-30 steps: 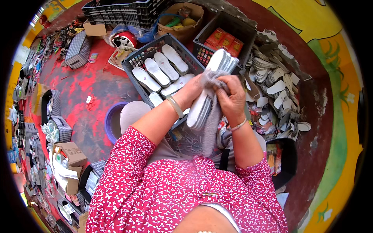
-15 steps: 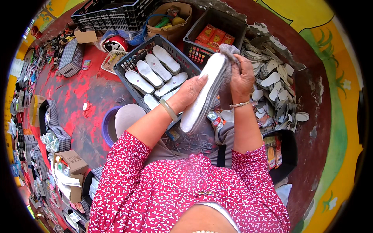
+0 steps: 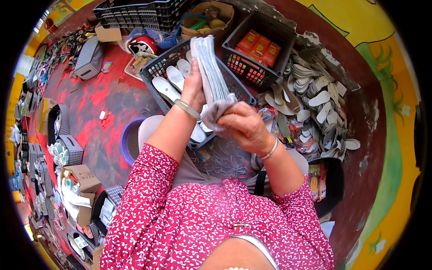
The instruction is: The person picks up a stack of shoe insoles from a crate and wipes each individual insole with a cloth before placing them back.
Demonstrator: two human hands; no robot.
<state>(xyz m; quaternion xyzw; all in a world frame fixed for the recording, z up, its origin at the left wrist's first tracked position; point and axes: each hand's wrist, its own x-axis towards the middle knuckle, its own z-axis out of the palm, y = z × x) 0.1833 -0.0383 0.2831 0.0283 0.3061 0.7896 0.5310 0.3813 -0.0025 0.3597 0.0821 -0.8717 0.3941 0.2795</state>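
Note:
A thick stack of white-and-grey shoe insoles point(image 3: 209, 67) stands on edge in front of me, its layered side toward me. My left hand point(image 3: 194, 85) is closed round its left face, with the thumb pointing up. My right hand point(image 3: 247, 126) bunches a grey fuzzy cloth point(image 3: 218, 112) and presses it against the stack's near end. Beneath the stack, a dark plastic crate point(image 3: 150, 72) holds several white insoles point(image 3: 165, 90); the stack and my left arm hide part of them.
Loose insoles point(image 3: 319, 99) lie heaped at the right, beside a crate point(image 3: 261, 74) of red boxes. A purple tub point(image 3: 128, 141) stands by my left knee. At far left are checked storage boxes point(image 3: 69, 150) and a cardboard box point(image 3: 83, 177). A black bin point(image 3: 335, 180) sits at right.
The stack has swung left and turned, now showing its layered edge instead of its white top. My right hand and the cloth have come down from its far end to its near end.

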